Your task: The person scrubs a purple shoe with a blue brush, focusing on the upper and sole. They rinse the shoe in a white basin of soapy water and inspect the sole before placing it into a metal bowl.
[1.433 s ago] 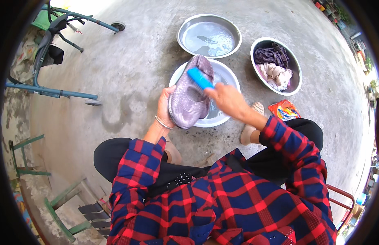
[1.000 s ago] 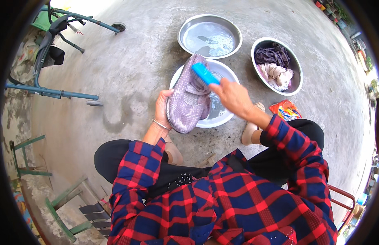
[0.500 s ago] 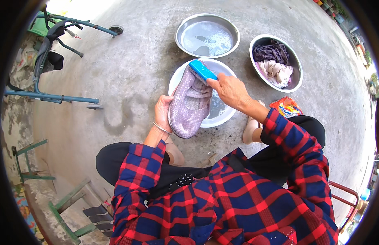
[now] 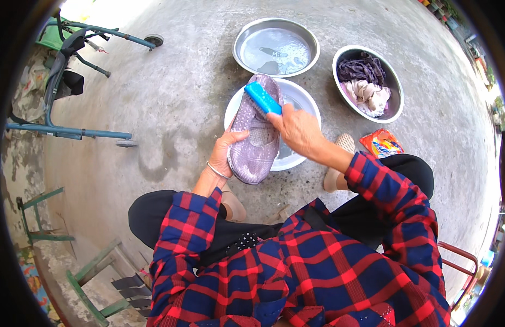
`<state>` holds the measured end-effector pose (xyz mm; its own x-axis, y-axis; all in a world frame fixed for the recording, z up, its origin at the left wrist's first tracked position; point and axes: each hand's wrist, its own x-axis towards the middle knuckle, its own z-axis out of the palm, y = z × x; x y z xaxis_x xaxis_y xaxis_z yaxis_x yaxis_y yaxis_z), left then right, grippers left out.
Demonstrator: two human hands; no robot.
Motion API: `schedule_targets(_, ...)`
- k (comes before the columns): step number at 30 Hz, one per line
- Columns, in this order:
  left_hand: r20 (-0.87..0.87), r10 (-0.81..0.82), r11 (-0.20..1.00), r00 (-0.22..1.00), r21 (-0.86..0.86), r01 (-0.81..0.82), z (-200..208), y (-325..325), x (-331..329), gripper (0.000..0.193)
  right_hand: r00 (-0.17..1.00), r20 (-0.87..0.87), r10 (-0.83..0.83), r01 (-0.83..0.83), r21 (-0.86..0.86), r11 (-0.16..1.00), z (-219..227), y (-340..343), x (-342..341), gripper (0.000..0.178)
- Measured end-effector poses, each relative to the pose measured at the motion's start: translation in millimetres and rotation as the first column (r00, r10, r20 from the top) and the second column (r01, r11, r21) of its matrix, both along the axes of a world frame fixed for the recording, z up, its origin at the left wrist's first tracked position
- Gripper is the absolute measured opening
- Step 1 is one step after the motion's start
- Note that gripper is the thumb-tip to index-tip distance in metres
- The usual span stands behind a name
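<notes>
A wet, mauve shoe (image 4: 255,159) is tilted over a white basin (image 4: 313,109), its toe toward me. My left hand (image 4: 227,146) grips the shoe by its left side, thumb over the upper. In my right hand (image 4: 300,129) is a blue scrubbing brush (image 4: 263,98), its bristles against the shoe near the strap and opening. Patches of whitish suds show on the shoe's surface. Water lies in the white basin, partly hidden by the shoe and my right hand.
Beyond the white basin stands a metal basin (image 4: 239,52) of cloudy water. Another metal basin (image 4: 395,111) at right holds wet cloths (image 4: 367,87). An orange packet (image 4: 381,143) lies by my right foot. A blue-framed wheeled walker (image 4: 83,132) stands at left.
The brush has moved slightly left and nearer me along the shoe. The shoe has turned a little, showing more of its heel end, and my left thumb now lies over its upper.
</notes>
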<state>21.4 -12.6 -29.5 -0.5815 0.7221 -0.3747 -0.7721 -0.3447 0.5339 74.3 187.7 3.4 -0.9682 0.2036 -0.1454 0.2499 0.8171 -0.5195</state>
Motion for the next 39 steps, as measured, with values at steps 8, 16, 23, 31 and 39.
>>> schedule_targets(8, -0.024, -0.011, 0.999, 1.000, -0.046, 0.010, 4, 4, 1, 0.073, 0.999, 0.005, -0.045, 0.045, -0.008, 0.999, 3, 1, 1, 0.052)
schedule_targets(16, -0.116, 0.015, 0.997, 0.993, -0.067, -0.023, 8, 6, 3, 0.066, 0.995, -0.056, -0.081, 0.083, 0.027, 0.996, 0, 18, -3, 0.054)
schedule_targets(23, -0.102, 0.041, 0.996, 0.994, -0.079, -0.050, 15, 8, 6, 0.062, 0.988, -0.101, -0.117, 0.124, 0.063, 0.990, -13, 39, -25, 0.057)
schedule_targets(31, -0.029, 0.045, 0.998, 0.999, -0.038, -0.046, 4, 0, 1, 0.070, 0.996, -0.085, -0.013, 0.020, 0.073, 0.997, -8, 31, -15, 0.049)
schedule_targets(39, -0.043, 0.043, 0.998, 0.998, -0.051, -0.045, 2, 0, 0, 0.075, 0.999, 0.039, -0.031, 0.030, 0.027, 0.999, 2, 20, -4, 0.056)
